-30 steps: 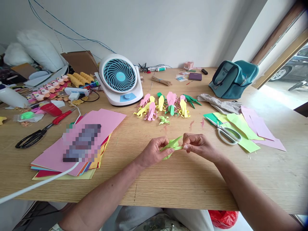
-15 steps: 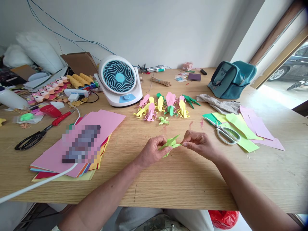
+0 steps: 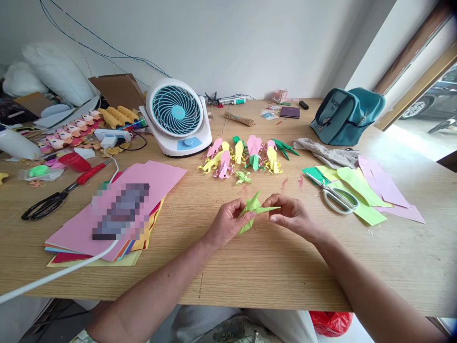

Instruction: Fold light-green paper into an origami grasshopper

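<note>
My left hand (image 3: 228,223) pinches a light green folded paper figure (image 3: 252,206) between thumb and fingers, above the table. One thin point of the figure reaches right, between the parted thumb and forefinger of my right hand (image 3: 291,215). Those fingers are apart and do not appear to grip the point. Beyond my hands stands a cluster of folded paper figures in pink, yellow and green, among them a pink one (image 3: 224,165) and a yellow one (image 3: 273,161). A small light green figure (image 3: 243,177) lies nearest to my hands.
On the left, a pink paper stack (image 3: 78,219) bears a blurred dark object, near black-handled scissors (image 3: 46,205). A white fan (image 3: 176,119) stands behind. White-handled scissors (image 3: 339,197) lie on green paper pieces (image 3: 371,215) at right, near a teal bag (image 3: 344,116).
My right thumb and forefinger have parted from the green figure's point. The figure has turned a little in my left hand, its upper point now standing more upright.
</note>
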`<action>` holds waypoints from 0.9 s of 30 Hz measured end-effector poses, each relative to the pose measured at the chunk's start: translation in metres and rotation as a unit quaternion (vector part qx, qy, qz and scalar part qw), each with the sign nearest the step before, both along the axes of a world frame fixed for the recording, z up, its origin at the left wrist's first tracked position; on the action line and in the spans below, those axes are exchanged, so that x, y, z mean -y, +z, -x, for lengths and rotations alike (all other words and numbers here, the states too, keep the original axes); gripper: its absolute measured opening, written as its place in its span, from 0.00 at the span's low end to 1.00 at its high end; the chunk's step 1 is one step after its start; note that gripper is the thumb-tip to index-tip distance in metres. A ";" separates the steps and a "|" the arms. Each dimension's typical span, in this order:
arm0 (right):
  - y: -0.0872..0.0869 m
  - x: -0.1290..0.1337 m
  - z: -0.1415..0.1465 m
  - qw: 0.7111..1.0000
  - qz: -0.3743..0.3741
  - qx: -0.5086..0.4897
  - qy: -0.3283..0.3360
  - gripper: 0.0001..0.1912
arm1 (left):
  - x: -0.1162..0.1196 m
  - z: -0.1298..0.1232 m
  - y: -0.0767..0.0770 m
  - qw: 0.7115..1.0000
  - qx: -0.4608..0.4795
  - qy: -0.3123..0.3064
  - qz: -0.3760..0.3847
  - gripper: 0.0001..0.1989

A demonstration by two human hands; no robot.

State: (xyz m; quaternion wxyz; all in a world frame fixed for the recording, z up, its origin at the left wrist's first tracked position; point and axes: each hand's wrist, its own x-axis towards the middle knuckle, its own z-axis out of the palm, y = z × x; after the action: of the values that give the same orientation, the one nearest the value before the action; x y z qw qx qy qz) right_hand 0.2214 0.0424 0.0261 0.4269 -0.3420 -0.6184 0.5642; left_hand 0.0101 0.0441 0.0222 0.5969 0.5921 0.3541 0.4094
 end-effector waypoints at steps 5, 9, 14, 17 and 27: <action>-0.010 0.004 0.023 0.996 0.084 -0.032 -0.013 0.19 | 0.002 -0.005 -0.003 1.000 0.011 0.024 0.016 0.22; -0.008 0.006 0.028 0.993 0.101 -0.055 -0.038 0.20 | 0.001 -0.005 -0.007 0.999 0.019 0.021 0.020 0.22; -0.005 0.008 0.030 0.992 0.108 -0.062 -0.035 0.21 | 0.001 -0.005 -0.011 1.000 -0.013 0.026 -0.006 0.20; -0.008 0.007 0.032 0.992 0.104 -0.049 -0.055 0.23 | 0.000 -0.006 -0.013 0.998 -0.048 0.038 -0.016 0.19; -0.017 0.005 0.030 0.989 0.074 -0.016 -0.129 0.21 | -0.001 -0.005 -0.007 0.999 -0.036 0.016 -0.023 0.14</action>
State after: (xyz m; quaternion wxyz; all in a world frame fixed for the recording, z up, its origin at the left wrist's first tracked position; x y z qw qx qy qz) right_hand 0.1912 0.0373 0.0096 0.4791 -0.4405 -0.5187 0.5545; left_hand 0.0150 0.0448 0.0153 0.5631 0.6145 0.3752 0.4055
